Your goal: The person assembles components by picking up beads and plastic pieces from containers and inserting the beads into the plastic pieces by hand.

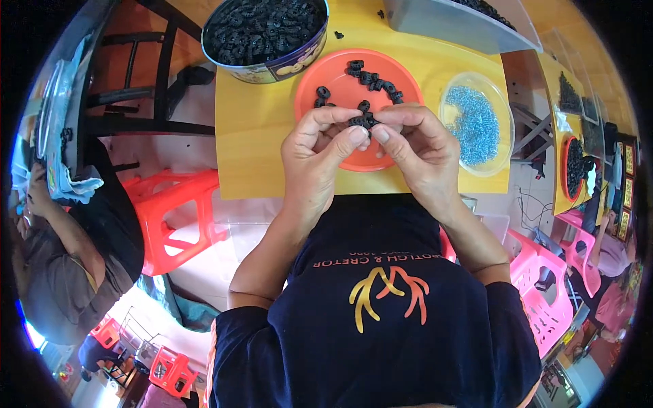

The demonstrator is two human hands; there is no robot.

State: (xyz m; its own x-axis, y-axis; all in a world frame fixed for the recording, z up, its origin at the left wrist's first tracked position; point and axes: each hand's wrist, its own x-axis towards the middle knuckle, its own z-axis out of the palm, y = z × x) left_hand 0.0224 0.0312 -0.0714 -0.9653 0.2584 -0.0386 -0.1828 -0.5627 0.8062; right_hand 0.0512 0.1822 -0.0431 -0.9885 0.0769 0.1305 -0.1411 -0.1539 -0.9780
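Observation:
Between the fingertips of both hands I hold a small black plastic part, above an orange plate. My left hand pinches its left side with thumb and forefinger. On the other side, the thumb and fingers of my right hand grip it too. Several more black parts lie in a curved row across the orange plate, and a few sit at its left. Part of the plate is hidden under my hands. A shallow clear dish of tiny blue beads stands right of my right hand.
A round tin full of black parts stands at the back left of the yellow table. A clear plastic bin with black parts is at the back right. Red stool at left, pink chair at right; other people sit nearby.

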